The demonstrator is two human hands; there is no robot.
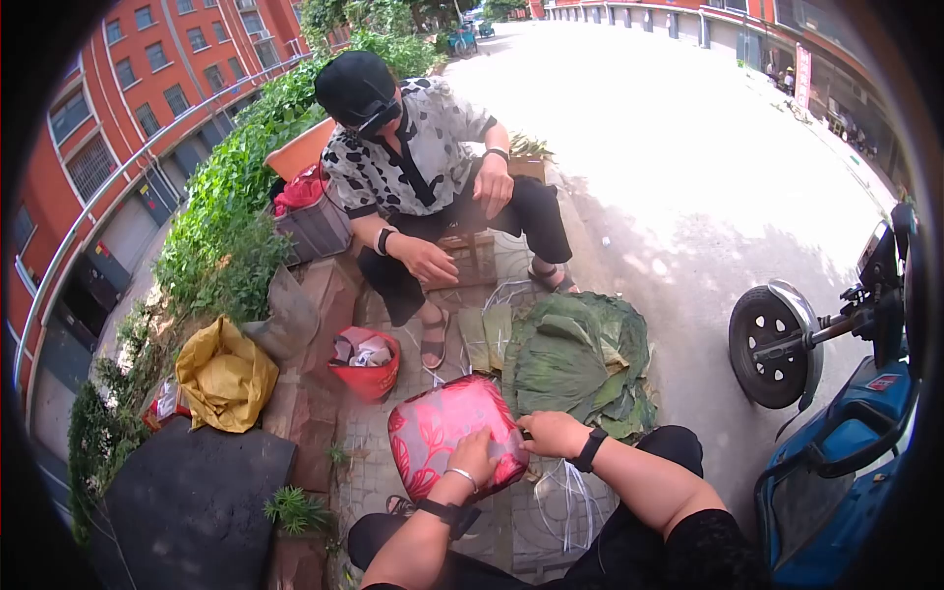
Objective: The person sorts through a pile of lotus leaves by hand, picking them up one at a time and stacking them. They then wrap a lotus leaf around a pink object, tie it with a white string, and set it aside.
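A pink-and-red leaf-patterned cushion [433,433] lies low in front of me, between my knees. My left hand [474,458] rests on its top, fingers stretched out over the fabric. At the cushion's right edge, my right hand [553,434] is closed on something small and dark that I cannot make out. Just beyond that hand spreads a pile of large green leaves [570,354]. A smaller bundle of folded leaves [486,336] lies to the left of the pile. White strings [568,506] trail on the paving below my right hand.
A person [423,157] in a black cap sits facing me, hands over the knees. A red bucket [366,379] with cloths, a yellow sack [226,379] and a dark board [192,501] are at left. A blue vehicle [836,462] with a black wheel stands close on the right.
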